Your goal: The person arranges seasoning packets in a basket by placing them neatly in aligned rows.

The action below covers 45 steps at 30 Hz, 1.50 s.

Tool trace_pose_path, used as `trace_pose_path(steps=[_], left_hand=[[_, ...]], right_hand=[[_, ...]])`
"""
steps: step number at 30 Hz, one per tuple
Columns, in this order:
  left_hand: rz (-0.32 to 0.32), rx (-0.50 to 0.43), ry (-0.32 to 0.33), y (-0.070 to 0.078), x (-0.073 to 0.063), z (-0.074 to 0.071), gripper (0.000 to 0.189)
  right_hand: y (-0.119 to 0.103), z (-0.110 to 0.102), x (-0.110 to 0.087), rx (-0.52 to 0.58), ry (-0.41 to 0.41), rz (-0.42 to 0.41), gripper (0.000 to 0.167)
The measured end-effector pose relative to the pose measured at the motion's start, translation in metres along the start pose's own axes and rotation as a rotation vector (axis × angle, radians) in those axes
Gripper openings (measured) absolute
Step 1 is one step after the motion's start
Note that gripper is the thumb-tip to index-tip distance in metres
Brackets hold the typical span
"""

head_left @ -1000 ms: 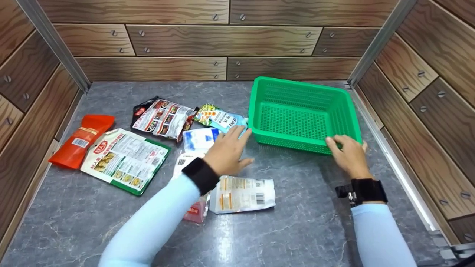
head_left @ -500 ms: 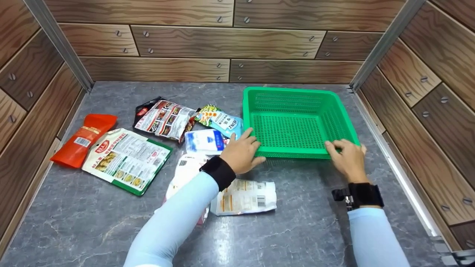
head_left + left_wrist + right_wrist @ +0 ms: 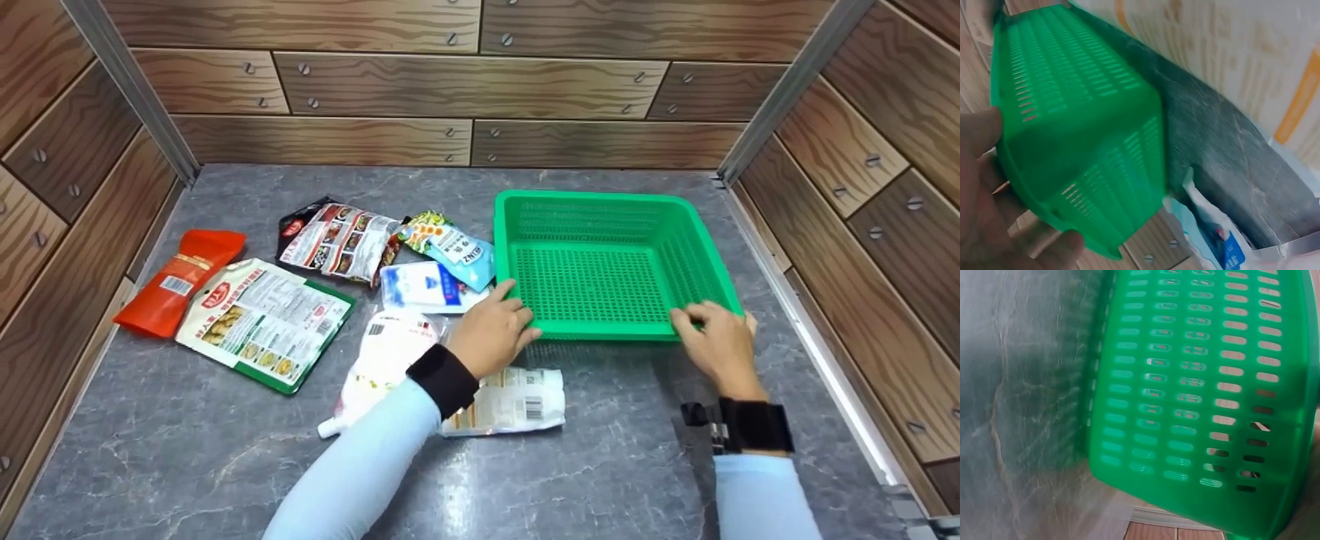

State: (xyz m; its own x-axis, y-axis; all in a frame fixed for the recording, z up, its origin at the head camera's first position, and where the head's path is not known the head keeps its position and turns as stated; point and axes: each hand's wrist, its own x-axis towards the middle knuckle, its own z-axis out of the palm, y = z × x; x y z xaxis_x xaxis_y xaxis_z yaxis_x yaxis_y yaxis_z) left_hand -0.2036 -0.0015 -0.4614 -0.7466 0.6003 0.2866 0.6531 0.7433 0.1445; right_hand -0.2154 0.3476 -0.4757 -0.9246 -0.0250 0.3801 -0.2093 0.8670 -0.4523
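A green perforated plastic basket (image 3: 592, 330) stands on the grey marbled table, right of the middle, with nothing in it. My right hand (image 3: 720, 341) grips its front right corner, thumb over the rim. At the front left corner my left hand (image 3: 491, 330) holds the rim, the thumb on the front side and the fingers round the left side; the left wrist view shows thumb and fingertips against the green basket (image 3: 1089, 118). A blue Heinz pouch (image 3: 465, 251) lies close to the basket's left wall. Under the left wrist lies a white pouch with a barcode (image 3: 525, 405), partly covered.
Left of the basket lie a blue-and-white packet (image 3: 420, 285), a white spouted pouch (image 3: 386, 352), a black-and-white food bag (image 3: 341, 240), a green-edged packet (image 3: 266, 322) and a red packet (image 3: 176, 285). Wood-patterned walls (image 3: 465, 82) enclose the table at the back and sides.
My left hand has come right to the basket's front left corner and taken hold. The basket has been drawn toward me and straightened, its front edge now nearer.
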Motion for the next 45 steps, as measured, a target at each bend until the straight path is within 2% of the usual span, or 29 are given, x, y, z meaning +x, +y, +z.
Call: trace_pose_path(steps=[5, 9, 18, 26, 33, 36, 39, 42, 45], left_hand=[[0.044, 0.039, 0.046, 0.007, -0.010, -0.001, 0.034], [0.046, 0.052, 0.078, 0.009, -0.017, 0.000, 0.036], [0.046, -0.004, 0.130, 0.009, -0.025, 0.007, 0.036], [0.029, -0.016, 0.138, 0.012, -0.029, 0.009, 0.034], [-0.043, -0.024, 0.115, 0.015, -0.032, 0.010, 0.036], [-0.061, -0.026, 0.087, 0.016, -0.035, 0.009, 0.037], [-0.064, -0.052, 0.063, 0.016, -0.037, 0.003, 0.041], [-0.065, -0.089, 0.072, 0.015, -0.040, -0.006, 0.050], [-0.083, -0.123, 0.101, 0.011, -0.044, -0.018, 0.055]], right_hand=[[-0.005, -0.005, -0.007, -0.009, -0.038, -0.007, 0.036], [-0.009, -0.007, -0.014, -0.009, -0.054, -0.008, 0.038], [-0.012, -0.011, -0.023, -0.006, -0.082, 0.011, 0.037], [-0.012, -0.010, -0.027, -0.001, -0.088, 0.021, 0.031], [-0.012, -0.010, -0.028, 0.011, -0.078, 0.017, 0.031], [-0.013, -0.009, -0.028, 0.027, -0.058, 0.032, 0.032], [-0.018, -0.009, -0.028, 0.044, -0.002, 0.040, 0.030], [-0.027, -0.008, -0.026, 0.086, 0.106, -0.037, 0.023], [-0.041, -0.005, -0.024, 0.144, 0.231, -0.174, 0.013]])
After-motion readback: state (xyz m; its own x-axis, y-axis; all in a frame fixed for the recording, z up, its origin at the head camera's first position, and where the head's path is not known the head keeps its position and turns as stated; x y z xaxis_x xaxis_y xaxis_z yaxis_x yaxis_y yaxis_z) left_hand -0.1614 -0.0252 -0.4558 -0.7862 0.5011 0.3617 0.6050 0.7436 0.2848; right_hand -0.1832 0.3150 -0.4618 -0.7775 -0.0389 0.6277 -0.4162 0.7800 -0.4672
